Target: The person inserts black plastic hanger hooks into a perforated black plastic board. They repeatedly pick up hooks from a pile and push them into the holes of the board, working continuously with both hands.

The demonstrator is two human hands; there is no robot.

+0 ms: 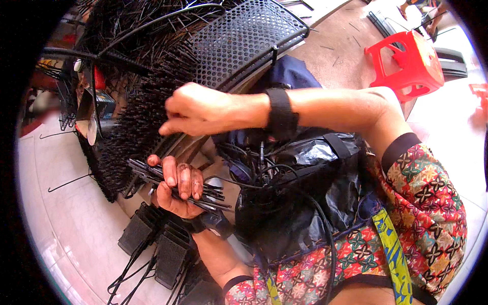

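Observation:
My left hand [178, 188] is closed around a bundle of thin black sticks [213, 195], whose ends stick out on both sides of the fingers. Above it, my right hand [198, 109] is curled with its fingertips pressed together. Whatever those fingers hold, if anything, is hidden. Beside and beyond both hands is a dense bed of black stick ends [137, 122], packed in close rows. A black perforated metal panel [244, 43] adjoins that bed on its far right side. Farther back lies a tangled heap of loose black sticks [127, 30].
A black bag with cables [300, 198] covers my lap. Several black panels with wire handles [173, 254] stand at the lower left. A red plastic stool [406, 66] is at the far right. Small box [99, 104] and bent wire hooks lie left.

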